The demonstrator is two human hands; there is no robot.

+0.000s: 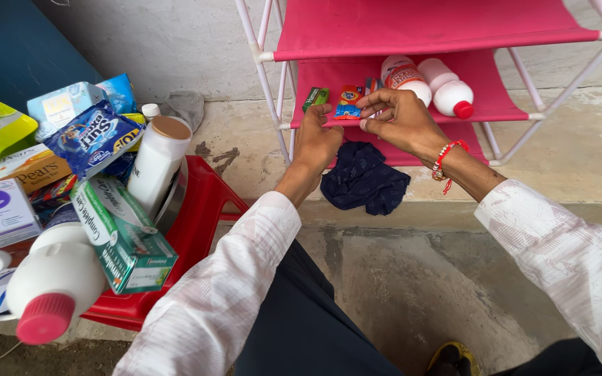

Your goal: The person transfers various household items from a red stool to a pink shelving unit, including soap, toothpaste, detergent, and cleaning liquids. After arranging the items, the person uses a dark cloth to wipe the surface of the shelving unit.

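My left hand (316,141) rests against the front edge of a pink fabric shelf (496,104), fingers curled, just below a small green packet (315,98). My right hand (400,117) pinches a small sachet next to an orange and blue sachet (349,102) lying on the same shelf. Behind my right hand lie two white bottles (426,83) with red caps, on their sides. A red thread band sits on my right wrist.
A pink rack with white tubes (265,76) stands on a concrete step. A dark blue cloth (364,177) lies under the shelf. At left a red plastic stool (196,216) carries several boxes, packets and white bottles (158,163).
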